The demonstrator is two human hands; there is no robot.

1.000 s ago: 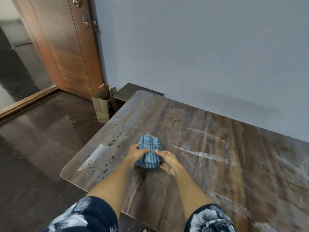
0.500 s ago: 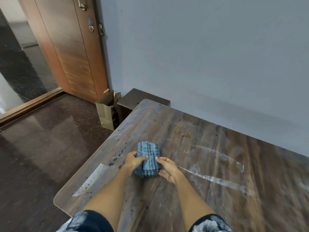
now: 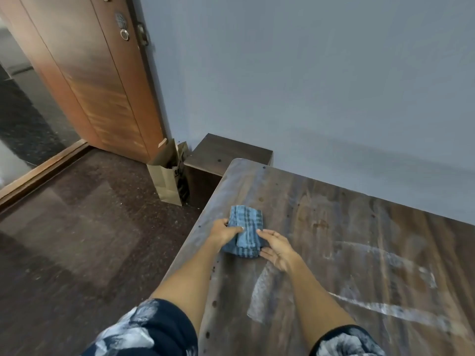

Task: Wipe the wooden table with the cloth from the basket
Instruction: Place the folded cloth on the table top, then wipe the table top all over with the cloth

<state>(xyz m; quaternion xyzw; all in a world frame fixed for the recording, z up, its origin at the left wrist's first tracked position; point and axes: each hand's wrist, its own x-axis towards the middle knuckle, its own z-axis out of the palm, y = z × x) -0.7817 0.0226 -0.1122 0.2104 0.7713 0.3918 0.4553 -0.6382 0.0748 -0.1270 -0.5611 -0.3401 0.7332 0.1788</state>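
cloth (image 3: 245, 231), blue checked and folded, sits on the streaked wooden table (image 3: 334, 253) near its left edge. left hand (image 3: 223, 232) clasps its left side, thumb on top; right hand (image 3: 276, 249) pinches the right side, likely squaring it into a pad for wiping.

A left hand (image 3: 223, 231) and right hand (image 3: 277, 249) grip a folded blue checked cloth (image 3: 247, 226) from either side on a streaked wooden desk (image 3: 347, 240), near its left edge. A paper bag (image 3: 166, 182) stands on the floor by a wooden door (image 3: 97, 86).
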